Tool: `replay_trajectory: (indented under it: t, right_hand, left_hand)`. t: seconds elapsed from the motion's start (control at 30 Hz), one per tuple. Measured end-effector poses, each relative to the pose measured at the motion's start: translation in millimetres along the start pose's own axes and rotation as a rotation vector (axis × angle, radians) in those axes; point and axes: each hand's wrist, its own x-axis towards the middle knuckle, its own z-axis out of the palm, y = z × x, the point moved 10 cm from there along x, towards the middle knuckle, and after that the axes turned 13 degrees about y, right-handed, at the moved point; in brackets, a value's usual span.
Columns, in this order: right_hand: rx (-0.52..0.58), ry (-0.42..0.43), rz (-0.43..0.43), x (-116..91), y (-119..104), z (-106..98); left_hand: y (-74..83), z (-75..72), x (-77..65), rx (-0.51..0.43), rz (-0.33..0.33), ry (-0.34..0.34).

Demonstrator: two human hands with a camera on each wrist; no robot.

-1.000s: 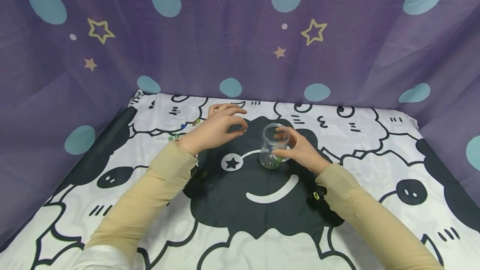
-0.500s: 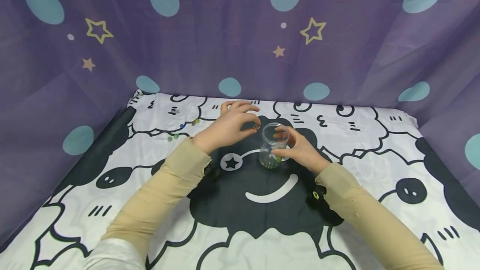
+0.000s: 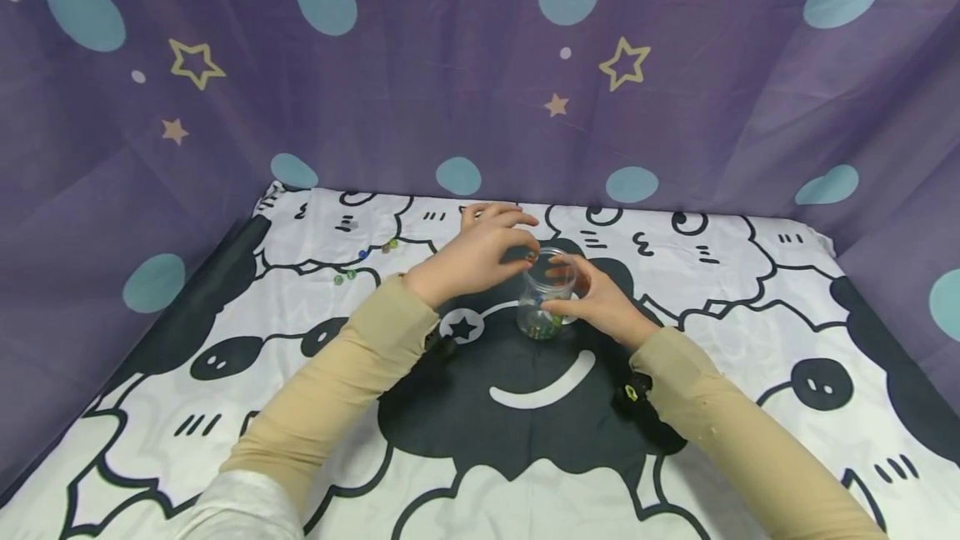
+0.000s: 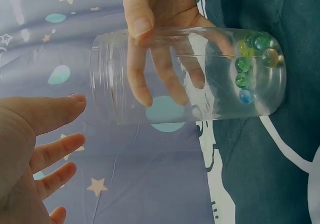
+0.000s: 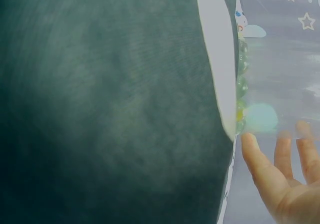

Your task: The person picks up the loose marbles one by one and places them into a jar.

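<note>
Left hand [image 3: 487, 250]: thumb and forefinger pinch a small brownish marble [image 3: 532, 257], the other fingers spread out; it is just beside the jar's mouth, on the left. In the left wrist view the thumb tip comes near the rim without touching it, and the pinched marble cannot be made out.
Right hand [image 3: 600, 294]: curved round the jar, thumb on the near side, fingers on the far side and seen through the clear wall.
Jar [image 3: 536, 302]: clear, lidless, upright on the dark cloud print, between the two hands.
Marbles in the jar [image 4: 242, 64]: a small group at the bottom, several green, with yellow, amber and blue among them.
Loose marbles: well to the left of the jar, two green ones [image 3: 345, 277] near each other, a blue one [image 3: 363, 255] farther back, and yellowish-brown [image 3: 389, 247] just right of the blue, too small to count surely.
Surface [image 3: 465, 415]: covered by a white cloth with black cartoon clouds and faces.
Sleeves [image 3: 360, 365]: beige on both arms, a dark device under the right cuff [image 3: 666, 365].
Curtain [image 3: 420, 98]: purple, with pale blue spots and stars, behind the surface and at both sides.
</note>
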Motion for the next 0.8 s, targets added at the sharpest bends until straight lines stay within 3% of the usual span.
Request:
replay_trajectory:
  t: [0.8]
  right_hand:
    - [-0.004,0.009,0.002,0.5,-1.5,-0.7]
  left_hand:
    - [-4.1,4.0,-5.2,-0.025,0.001,-0.004]
